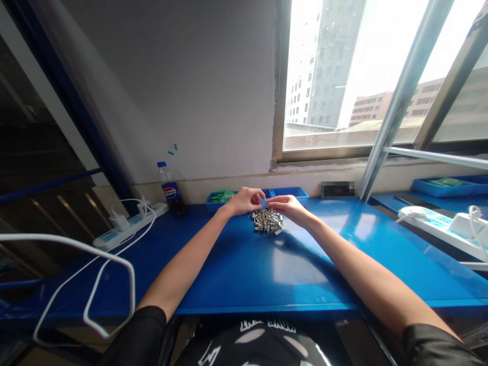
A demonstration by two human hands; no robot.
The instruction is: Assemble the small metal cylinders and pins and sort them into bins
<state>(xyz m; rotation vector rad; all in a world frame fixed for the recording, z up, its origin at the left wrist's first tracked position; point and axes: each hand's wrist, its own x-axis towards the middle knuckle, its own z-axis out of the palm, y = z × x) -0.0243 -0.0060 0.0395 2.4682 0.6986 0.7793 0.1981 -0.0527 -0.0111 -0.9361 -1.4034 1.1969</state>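
I've got a heap of small metal pcs (268, 222) at 12 on the blue table (236, 274). L hand (246, 201) & R hand (288, 204) nearly meet by its far edge, fingers curled; can't tell whether either grips anything. Pcs look stiff, light ea., prob. slick & apt to roll, so I'd pinch one mid-length, thumb + index. Blue trays crowd the far side: one (213, 207) w/ green packets (224, 195) just before 12, another (304, 197) just past. Bottle (171, 192) at 11, power strip (129, 231) at 10, white cable (131, 282) at 9, poss. snag.
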